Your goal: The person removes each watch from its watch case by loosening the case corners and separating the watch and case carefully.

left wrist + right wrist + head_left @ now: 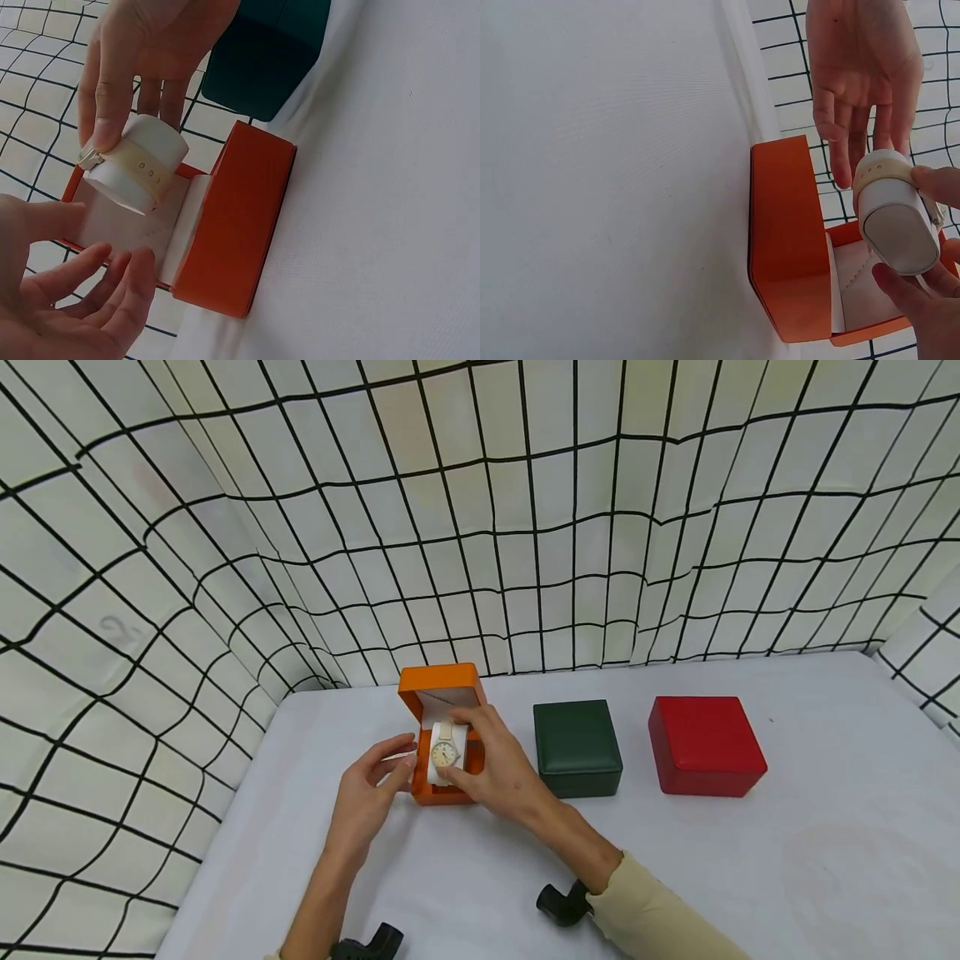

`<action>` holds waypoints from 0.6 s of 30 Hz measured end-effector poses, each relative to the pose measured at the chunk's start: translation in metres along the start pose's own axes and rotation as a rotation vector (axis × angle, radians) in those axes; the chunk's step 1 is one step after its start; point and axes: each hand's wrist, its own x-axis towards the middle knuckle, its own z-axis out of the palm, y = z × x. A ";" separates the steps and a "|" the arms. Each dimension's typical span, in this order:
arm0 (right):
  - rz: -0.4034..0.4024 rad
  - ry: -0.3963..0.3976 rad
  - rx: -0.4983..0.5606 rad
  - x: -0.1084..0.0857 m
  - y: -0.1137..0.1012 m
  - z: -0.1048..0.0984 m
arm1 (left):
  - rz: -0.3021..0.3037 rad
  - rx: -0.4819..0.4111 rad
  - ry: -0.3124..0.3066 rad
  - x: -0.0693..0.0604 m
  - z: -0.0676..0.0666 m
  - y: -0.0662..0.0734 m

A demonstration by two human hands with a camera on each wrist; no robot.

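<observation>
A wristwatch (444,753) with a cream strap and round dial is wrapped around a white cushion (901,236). My right hand (506,772) grips the watch and cushion between thumb and fingers, just above the orange watch box (441,677). That box stands with its lid up, and its pale lining shows in both wrist views. At the box's left side is my left hand (365,793), fingers relaxed and holding nothing; whether it touches the box cannot be told. In the left wrist view the strap's holes and buckle face the camera.
To the right of the orange box sit a closed dark green box (577,739) and, farther right, a closed red box (705,735). All stand on a white cloth-covered table (825,860). Black netting (536,531) over white walls borders the back and left side.
</observation>
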 end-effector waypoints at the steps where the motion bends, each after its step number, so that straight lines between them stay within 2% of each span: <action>1: -0.003 0.000 0.005 0.000 -0.001 0.000 | 0.007 0.003 -0.021 0.000 0.000 0.000; 5: -0.014 -0.006 0.010 -0.001 -0.001 0.000 | 0.003 0.018 -0.107 0.000 0.002 -0.001; 8: -0.026 -0.010 0.010 -0.002 -0.001 -0.001 | 0.001 0.007 -0.148 0.000 0.005 -0.001; 14: -0.042 -0.019 0.013 -0.003 -0.003 -0.003 | 0.028 -0.038 -0.178 -0.001 0.007 -0.003; 18: -0.064 -0.031 0.015 -0.003 -0.004 -0.003 | 0.023 -0.071 -0.198 -0.003 0.005 0.000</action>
